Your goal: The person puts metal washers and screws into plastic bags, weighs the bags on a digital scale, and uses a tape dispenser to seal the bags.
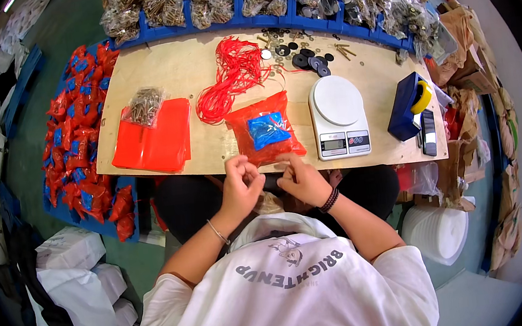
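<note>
A red plastic bag [265, 155] lies at the table's near edge, with a blue packet [268, 131] showing at its middle. My left hand [242, 184] is at the bag's near left corner, fingers loosely curled and nothing visible in them. Over the near right corner reaches the index finger of my right hand [305, 179]; whether it touches the film is unclear. Right of the bag stands a white kitchen scale [339, 116]. To the left, a clear bag of screws [145, 107] rests on a stack of flat red bags [154, 143].
Red ribbons [237, 74] spread behind the bag, near black rubber washers [312, 59] and loose screws [344, 51]. A blue tape dispenser [401, 110] and a phone [428, 133] sit at right. Blue bins [246, 19] line the back. Filled red bags [81, 134] cover a lower surface left.
</note>
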Demonstrator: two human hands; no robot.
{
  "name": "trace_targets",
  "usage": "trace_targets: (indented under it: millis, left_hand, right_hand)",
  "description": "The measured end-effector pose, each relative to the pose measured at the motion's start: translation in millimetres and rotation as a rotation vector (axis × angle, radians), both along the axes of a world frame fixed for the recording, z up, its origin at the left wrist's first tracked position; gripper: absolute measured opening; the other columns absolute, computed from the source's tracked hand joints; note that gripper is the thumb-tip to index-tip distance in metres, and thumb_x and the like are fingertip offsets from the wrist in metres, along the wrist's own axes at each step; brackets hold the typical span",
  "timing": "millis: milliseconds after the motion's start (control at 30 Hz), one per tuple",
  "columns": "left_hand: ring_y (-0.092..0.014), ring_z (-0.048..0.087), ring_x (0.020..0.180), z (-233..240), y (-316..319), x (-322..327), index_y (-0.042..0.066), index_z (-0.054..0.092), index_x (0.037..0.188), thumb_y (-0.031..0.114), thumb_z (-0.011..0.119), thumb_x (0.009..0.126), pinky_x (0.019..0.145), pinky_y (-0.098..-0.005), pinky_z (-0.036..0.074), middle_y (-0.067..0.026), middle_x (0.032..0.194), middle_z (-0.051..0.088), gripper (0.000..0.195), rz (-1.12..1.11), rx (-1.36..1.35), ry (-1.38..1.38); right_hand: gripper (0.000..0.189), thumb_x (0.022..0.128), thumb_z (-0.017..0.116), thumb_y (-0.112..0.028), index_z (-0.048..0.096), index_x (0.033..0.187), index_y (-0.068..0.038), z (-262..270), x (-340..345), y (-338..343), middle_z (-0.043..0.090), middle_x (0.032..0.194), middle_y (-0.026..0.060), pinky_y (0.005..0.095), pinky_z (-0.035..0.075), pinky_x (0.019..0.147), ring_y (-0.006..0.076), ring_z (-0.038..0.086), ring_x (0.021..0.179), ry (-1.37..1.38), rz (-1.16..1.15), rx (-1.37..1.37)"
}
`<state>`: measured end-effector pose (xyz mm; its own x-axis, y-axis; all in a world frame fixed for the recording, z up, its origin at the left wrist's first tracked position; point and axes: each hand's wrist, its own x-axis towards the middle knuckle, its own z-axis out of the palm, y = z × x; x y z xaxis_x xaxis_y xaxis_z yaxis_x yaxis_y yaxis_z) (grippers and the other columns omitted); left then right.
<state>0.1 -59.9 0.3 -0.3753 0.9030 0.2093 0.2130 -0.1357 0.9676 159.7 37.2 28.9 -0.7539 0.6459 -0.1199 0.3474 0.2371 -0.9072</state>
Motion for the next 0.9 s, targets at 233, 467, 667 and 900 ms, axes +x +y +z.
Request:
trace_targets:
  millis: [233, 467, 667, 900]
  left_hand:
    - [-0.011, 0.048, 0.061, 16, 51, -35, 0.001, 0.03, 0.114, 0.001, 0.062, 0.078, 0.059, -0.0247, 0.042, -0.0056, 0.074, 0.052, 0.049, 0.083, -0.025, 0.116]
    - [-0.008, 0.045, 0.073, -24, 50, -49, 0.005, 0.029, 0.116, 0.001, 0.062, 0.079, 0.064, -0.0205, 0.041, -0.0049, 0.092, 0.046, 0.049, 0.172, -0.071, 0.044]
    - [-0.014, 0.051, 0.078, -23, 58, -51, 0.0, 0.036, 0.118, 0.011, 0.065, 0.08, 0.071, -0.027, 0.046, -0.0119, 0.1, 0.051, 0.049, 0.206, -0.134, 0.046]
    - [-0.015, 0.052, 0.081, -18, 62, -53, -0.001, 0.04, 0.116, 0.015, 0.066, 0.079, 0.075, -0.0284, 0.046, -0.0136, 0.101, 0.052, 0.048, 0.205, -0.179, 0.021]
  right_hand:
    - [0.047, 0.079, 0.058, -0.016, 0.039, 0.122, -0.007, 33, -45, 24, 0.063, 0.073, 0.0125, 0.0416, 0.048, 0.055, 0.0318, 0.061, 0.062, -0.097, -0.071, 0.376]
    - [0.043, 0.079, 0.058, -0.021, 0.046, 0.118, -0.01, 31, -36, 27, 0.063, 0.081, 0.0137, 0.0434, 0.049, 0.058, 0.0325, 0.062, 0.066, -0.412, -0.176, 0.515]
    - [0.036, 0.072, 0.064, -0.015, 0.059, 0.107, -0.017, 13, -22, 30, 0.053, 0.097, 0.0106, 0.0384, 0.046, 0.074, 0.0286, 0.054, 0.088, 0.011, -0.142, 0.839]
    - [0.04, 0.074, 0.062, -0.015, 0.059, 0.114, -0.02, -10, -17, 12, 0.048, 0.124, 0.007, 0.0399, 0.043, 0.085, 0.0274, 0.049, 0.11, -0.065, -0.059, 1.06]
